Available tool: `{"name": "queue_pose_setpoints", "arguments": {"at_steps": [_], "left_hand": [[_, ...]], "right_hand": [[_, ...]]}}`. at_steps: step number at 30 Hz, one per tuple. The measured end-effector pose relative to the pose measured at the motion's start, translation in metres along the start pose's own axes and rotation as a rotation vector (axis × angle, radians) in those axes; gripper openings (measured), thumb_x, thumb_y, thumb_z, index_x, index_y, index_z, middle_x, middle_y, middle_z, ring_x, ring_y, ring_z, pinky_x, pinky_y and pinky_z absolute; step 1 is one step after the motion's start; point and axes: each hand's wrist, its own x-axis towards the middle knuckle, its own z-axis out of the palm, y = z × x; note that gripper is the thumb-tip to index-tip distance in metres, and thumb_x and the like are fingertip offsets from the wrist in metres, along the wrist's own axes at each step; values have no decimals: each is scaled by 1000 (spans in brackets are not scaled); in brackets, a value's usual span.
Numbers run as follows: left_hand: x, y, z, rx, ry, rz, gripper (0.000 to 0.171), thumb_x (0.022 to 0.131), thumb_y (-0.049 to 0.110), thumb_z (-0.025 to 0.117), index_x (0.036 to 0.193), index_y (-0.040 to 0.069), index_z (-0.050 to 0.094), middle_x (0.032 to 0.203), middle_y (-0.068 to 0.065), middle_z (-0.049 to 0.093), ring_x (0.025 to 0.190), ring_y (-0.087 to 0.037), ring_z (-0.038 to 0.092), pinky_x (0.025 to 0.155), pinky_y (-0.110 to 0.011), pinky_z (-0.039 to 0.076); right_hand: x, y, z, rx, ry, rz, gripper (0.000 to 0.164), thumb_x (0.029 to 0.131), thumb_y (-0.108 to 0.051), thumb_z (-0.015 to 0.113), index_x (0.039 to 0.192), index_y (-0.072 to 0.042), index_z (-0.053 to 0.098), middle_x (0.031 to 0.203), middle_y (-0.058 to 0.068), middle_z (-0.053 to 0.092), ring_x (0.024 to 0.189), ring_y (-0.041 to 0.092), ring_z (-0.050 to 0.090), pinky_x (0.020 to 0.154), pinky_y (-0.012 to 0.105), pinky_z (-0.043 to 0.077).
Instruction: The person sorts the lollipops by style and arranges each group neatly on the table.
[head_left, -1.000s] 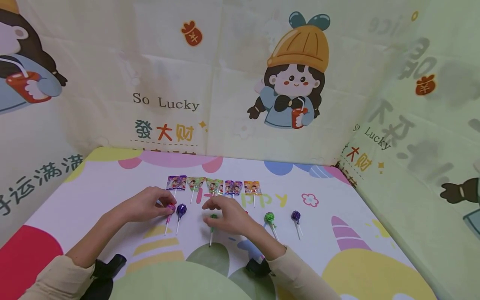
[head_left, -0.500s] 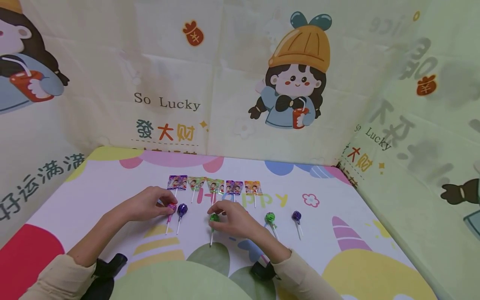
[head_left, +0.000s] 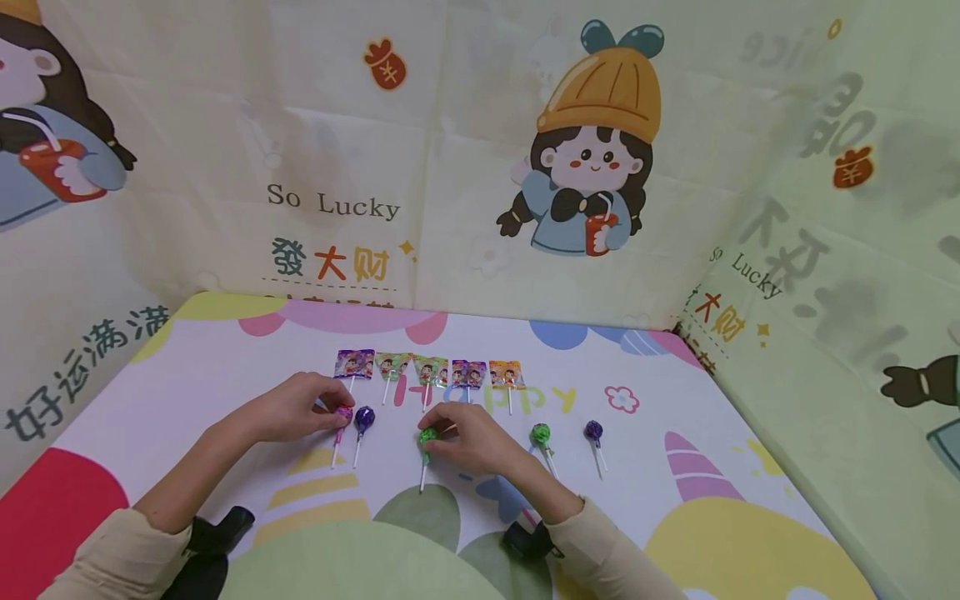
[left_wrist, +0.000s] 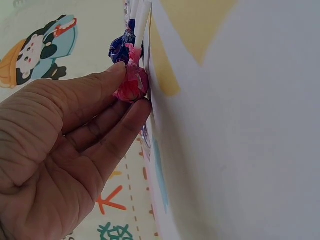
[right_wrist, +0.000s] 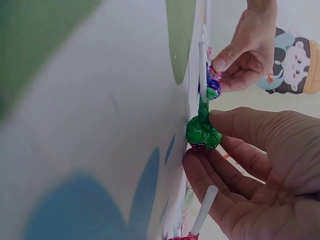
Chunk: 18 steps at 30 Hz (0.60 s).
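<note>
In the head view my left hand [head_left: 303, 407] pinches a pink-wrapped lollipop [head_left: 343, 414] at its round head, between thumb and fingers. The left wrist view shows that pink head [left_wrist: 132, 85] close by the tabletop. Just right of it lies a dark purple lollipop [head_left: 364, 419]. My right hand [head_left: 468, 437] holds a green lollipop [head_left: 427, 437] by the head, its white stick pointing toward me. Thumb and fingers flank the green wrapper [right_wrist: 202, 131] in the right wrist view. A red lollipop [right_wrist: 186, 237] shows below that hand; in the head view the hand hides it.
A row of flat-wrapped lollipops, among them an orange one [head_left: 506, 374] and a purple one [head_left: 354, 364], lies farther back. To the right are another green lollipop [head_left: 541, 435] and another purple lollipop [head_left: 593, 432]. Printed cloth walls [head_left: 465, 167] stand around the patterned table [head_left: 637, 467].
My right hand has shifted slightly right and its fingers have closed onto the green lollipop's head. The left hand stays put on the pink lollipop.
</note>
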Motion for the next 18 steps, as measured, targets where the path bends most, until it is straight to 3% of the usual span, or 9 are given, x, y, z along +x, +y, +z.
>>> {"name": "queue_pose_setpoints", "arguments": {"at_steps": [18], "left_hand": [[0,-2,2,-5,3,-3,17,89,12,80,104,8,74,94,4,70,91,-16,63,86,-39,60]], "right_hand": [[0,5,0,50,-2,4,18,91,-5,75,108,-7,70,101,1,70,92,9,64,90,24,56]]}}
